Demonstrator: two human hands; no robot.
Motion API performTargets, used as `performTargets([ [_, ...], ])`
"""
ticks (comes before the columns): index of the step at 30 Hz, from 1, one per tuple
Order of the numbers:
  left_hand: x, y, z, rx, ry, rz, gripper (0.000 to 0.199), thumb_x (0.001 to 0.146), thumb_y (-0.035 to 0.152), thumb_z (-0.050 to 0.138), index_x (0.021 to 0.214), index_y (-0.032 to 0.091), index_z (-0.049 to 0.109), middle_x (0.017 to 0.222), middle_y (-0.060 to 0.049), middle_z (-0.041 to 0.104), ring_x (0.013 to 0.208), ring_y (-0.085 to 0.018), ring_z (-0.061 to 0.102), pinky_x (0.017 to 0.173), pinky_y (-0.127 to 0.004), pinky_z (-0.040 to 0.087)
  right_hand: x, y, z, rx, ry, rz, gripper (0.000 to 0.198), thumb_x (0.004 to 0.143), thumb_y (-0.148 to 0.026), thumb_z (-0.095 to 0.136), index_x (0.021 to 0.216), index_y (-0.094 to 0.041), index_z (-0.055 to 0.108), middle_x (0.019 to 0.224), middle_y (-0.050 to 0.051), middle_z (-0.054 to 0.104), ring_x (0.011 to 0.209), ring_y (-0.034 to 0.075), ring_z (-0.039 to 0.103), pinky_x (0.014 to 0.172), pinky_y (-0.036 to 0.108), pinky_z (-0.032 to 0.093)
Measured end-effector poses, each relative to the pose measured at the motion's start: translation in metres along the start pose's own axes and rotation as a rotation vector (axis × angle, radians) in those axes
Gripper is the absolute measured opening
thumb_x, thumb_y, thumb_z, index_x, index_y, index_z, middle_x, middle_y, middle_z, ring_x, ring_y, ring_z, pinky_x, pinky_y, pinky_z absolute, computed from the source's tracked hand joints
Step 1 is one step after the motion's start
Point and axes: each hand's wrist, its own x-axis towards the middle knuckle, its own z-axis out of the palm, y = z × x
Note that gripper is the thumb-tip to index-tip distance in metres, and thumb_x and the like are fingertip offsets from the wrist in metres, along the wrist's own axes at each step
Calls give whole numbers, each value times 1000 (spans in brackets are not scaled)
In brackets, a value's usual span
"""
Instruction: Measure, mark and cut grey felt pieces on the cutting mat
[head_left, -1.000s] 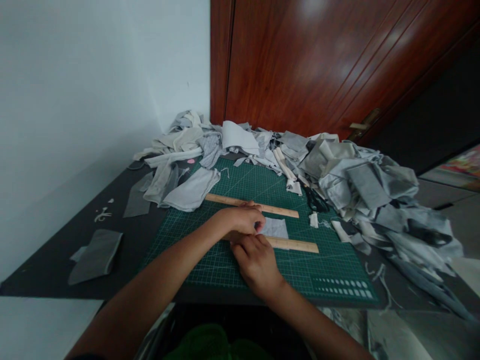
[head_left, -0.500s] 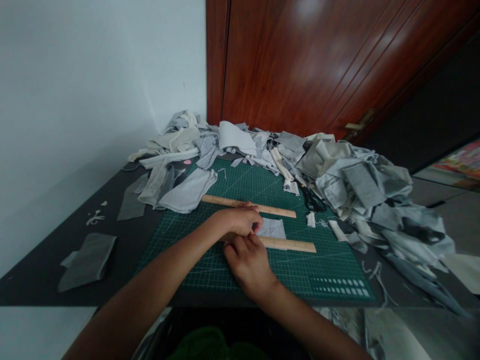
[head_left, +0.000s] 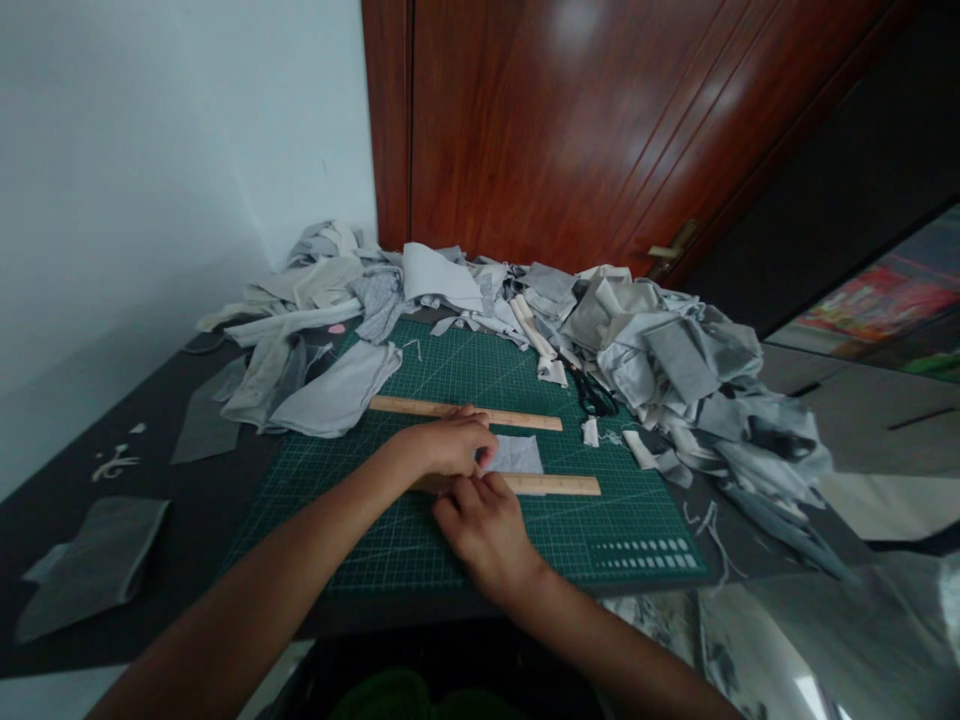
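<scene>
A small light-grey fabric piece [head_left: 523,453] lies on the green cutting mat [head_left: 442,570], with a wooden ruler [head_left: 555,485] across its near part. My left hand [head_left: 459,442] comes over from the left, its fingers bent and pinched on the fabric at the ruler. Just in front, my right hand [head_left: 484,525] is closed too, fingertips gathered at the ruler's near edge on the fabric. The two hands almost touch, and they hide the fabric's left part and the exact grip. A second wooden ruler [head_left: 521,419] lies behind the fabric, partly covered by my left hand.
Heaped grey and white fabric scraps line the table's back, left [head_left: 330,390] and right [head_left: 675,350]. Black-handled scissors [head_left: 594,393] lie at the mat's right side. A folded grey cloth [head_left: 97,565] rests front left, and loose threads [head_left: 709,530] lie right of the mat.
The whole view has turned slightly right, so the table and things appear further left. Both hands stay closed at the fabric and ruler, with little visible change.
</scene>
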Motion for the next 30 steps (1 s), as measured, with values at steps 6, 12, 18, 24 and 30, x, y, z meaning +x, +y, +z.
performTargets([
  [6, 0, 3, -1, 28, 10, 18, 12, 75, 14, 73, 80, 22, 66, 104, -2, 57, 112, -23, 48, 99, -32, 38, -27, 27, -15, -42, -59, 19, 14, 95, -11, 61, 85, -19, 65, 86, 5, 69, 76, 21, 60, 73, 36, 39],
  [12, -1, 6, -4, 22, 3, 7, 13, 77, 23, 78, 80, 22, 65, 105, -2, 56, 116, -24, 47, 101, -34, 36, -52, 48, -26, -50, -79, 17, 16, 95, -6, 57, 90, -18, 67, 83, 4, 69, 74, 20, 59, 79, 37, 39],
  [18, -1, 8, -5, 39, 2, -6, 14, 77, 22, 78, 79, 22, 64, 102, 0, 56, 114, -22, 47, 101, -33, 35, -64, 56, -22, 109, 27, 74, 23, 96, -4, 49, 101, -16, 68, 95, 8, 72, 84, 21, 61, 82, 37, 41],
  [24, -1, 9, -5, 48, -17, 31, 14, 78, 19, 77, 79, 22, 64, 100, 0, 56, 112, -22, 48, 100, -32, 37, -57, 50, -16, 184, 11, 125, 22, 94, -4, 52, 96, -18, 69, 93, 7, 70, 86, 23, 59, 82, 35, 43],
  [30, 0, 7, -2, 53, 6, 50, 12, 77, 14, 73, 78, 22, 64, 92, 2, 61, 104, -20, 53, 96, -29, 40, -49, 44, -13, 155, -35, 120, 25, 88, 0, 52, 99, -18, 67, 94, 7, 69, 87, 23, 58, 80, 35, 43],
])
